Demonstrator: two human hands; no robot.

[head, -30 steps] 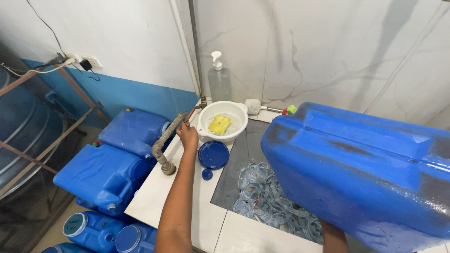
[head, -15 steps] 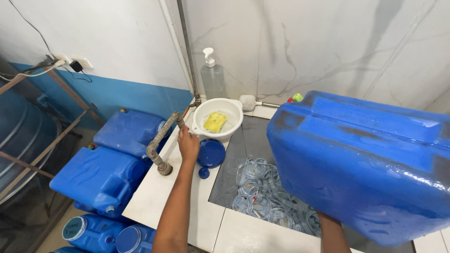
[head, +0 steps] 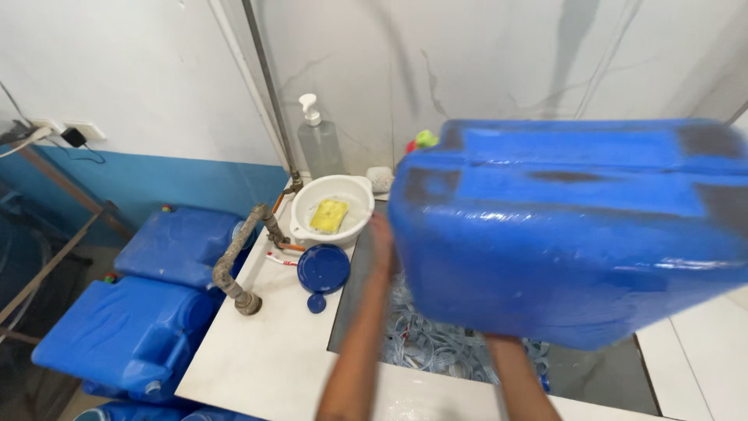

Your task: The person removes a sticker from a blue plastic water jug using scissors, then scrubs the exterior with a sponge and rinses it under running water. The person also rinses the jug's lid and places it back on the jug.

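Since a second ago: left hand [head: 382,234] off the pipe tap [head: 238,265] and across to the left end of the big blue jerrycan [head: 573,230], now swung further left and filling most of the right half of the view. Left forearm rising from the bottom edge, slanting up and slightly right, wrist straight, hand blurred, laid flat against the can's end wall; finger positions impossible to tell. Right hand [head: 499,341] under the can's lower edge, mostly hidden by it, forearm coming up from below; seemingly bearing the weight from beneath, grip itself not readable. Hands apart, one at the end, one underneath. Jerrycan held in the air on its side, tilted, above the sunken dark basin [head: 600,374] with wet bluish tiles, clear of the worktop [head: 265,351].

On the worktop left of the basin: white bowl [head: 335,206] with a yellow sponge [head: 329,215] inside, round blue lid [head: 322,267] just in front of it, small blue cap [head: 316,303] near that. Clear pump bottle [head: 319,140] behind the bowl by the wall. More blue jerrycans [head: 132,331] lying on the floor to the left.
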